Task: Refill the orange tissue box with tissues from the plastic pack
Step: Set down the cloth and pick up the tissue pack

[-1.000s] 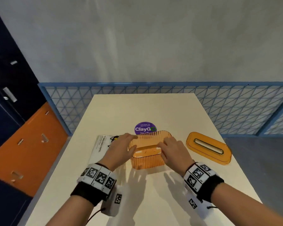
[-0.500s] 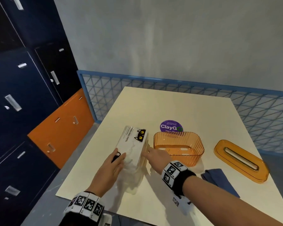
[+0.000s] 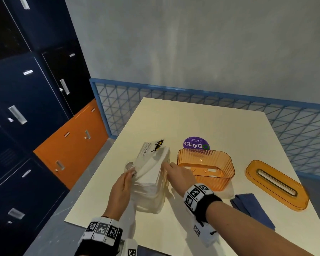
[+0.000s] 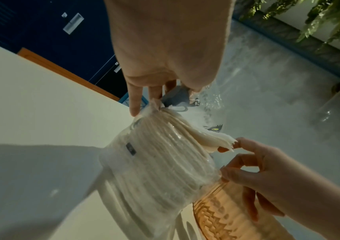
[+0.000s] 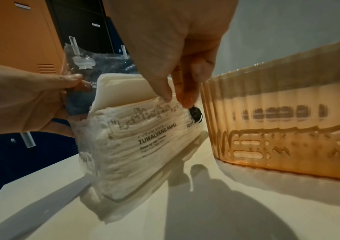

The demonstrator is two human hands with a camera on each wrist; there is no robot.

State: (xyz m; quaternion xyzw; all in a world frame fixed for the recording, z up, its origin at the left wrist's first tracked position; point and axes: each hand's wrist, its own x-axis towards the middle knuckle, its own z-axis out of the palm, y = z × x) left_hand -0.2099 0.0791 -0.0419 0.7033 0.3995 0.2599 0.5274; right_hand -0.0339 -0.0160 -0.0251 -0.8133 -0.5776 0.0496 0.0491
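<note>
A: What writing can you read, starting from the left?

B: The plastic pack [image 3: 151,174] carries "TUWALYANG PAPEL" in dark capitals on its side, under a line drawing of a skyline. Smaller lines sit below but are too fine to read. A black cat with yellow eyes is printed at its far end, and a paw print on the loose wrapper. Further right, a purple round sticker [image 3: 196,143] on the table [image 3: 201,119] reads "ClayGo".

A: How does the pack look?

B: Clear film over a white stack of tissues [image 5: 121,87], the top opened and a few sheets lifting out. It stands near the table's left edge, its long axis running away from the person toward the wall.

A: And the hands?

B: The left hand [image 3: 121,191] pinches the loose film at the near top corner between thumb and fingers. The right hand [image 3: 179,174] has its fingertips [image 4: 229,146] together on the edges of the raised sheets at the pack's right side.

A: What's right of that?

B: The orange tissue box [image 3: 207,169], ribbed and translucent, open-topped, just beside the pack. Well to its right lies the orange lid [image 3: 277,185] with a long slot, and a folded blue cloth [image 3: 253,209] nearer the person.
</note>
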